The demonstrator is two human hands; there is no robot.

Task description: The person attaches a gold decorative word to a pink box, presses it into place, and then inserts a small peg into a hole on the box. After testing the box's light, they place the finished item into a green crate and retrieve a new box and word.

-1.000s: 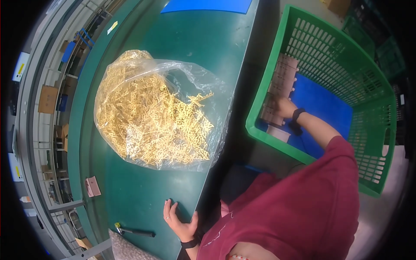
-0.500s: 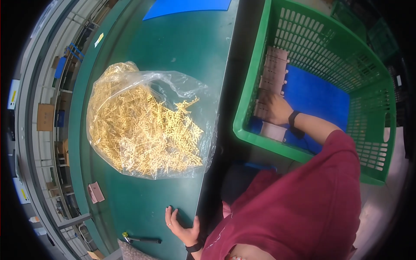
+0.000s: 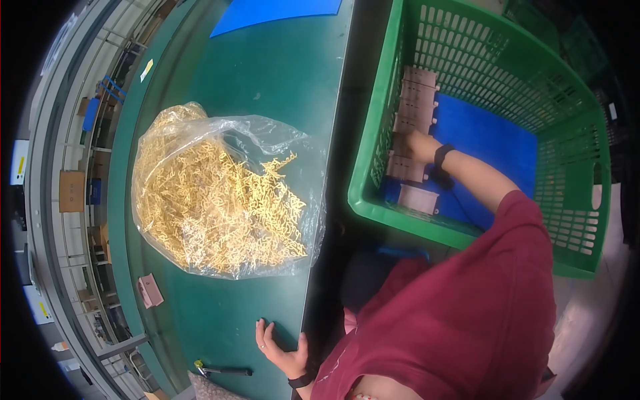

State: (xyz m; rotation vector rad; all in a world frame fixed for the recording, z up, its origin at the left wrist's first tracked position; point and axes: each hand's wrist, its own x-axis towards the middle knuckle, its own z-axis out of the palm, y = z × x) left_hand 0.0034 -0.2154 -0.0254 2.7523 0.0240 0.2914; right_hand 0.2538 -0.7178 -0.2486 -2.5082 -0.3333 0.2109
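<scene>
My right hand (image 3: 419, 146) reaches down into a green basket (image 3: 367, 195), on a row of pale pink plastic boxes (image 3: 415, 107) along its left wall. It touches the boxes in the middle of the row; its fingertips are hidden among them, so a grip cannot be made out. One more pink box (image 3: 418, 199) lies at the near end of the row. My left hand (image 3: 283, 350) rests on the green table's near edge, fingers apart, holding nothing. Ahead of it lies a clear plastic bag (image 3: 220, 193) full of small, wavy, yellowish pieces.
A blue sheet (image 3: 490, 147) lines the basket floor. Another blue sheet (image 3: 280, 13) lies at the table's far end. A single pink piece (image 3: 151, 291) sits near the left edge. A black-handled tool (image 3: 227, 371) lies at the near end, beside a greyish speckled bundle (image 3: 210, 388).
My right hand has shifted a little farther along the row of pink boxes, uncovering more of the nearer ones. My left hand stays where it was. The view has shifted slightly.
</scene>
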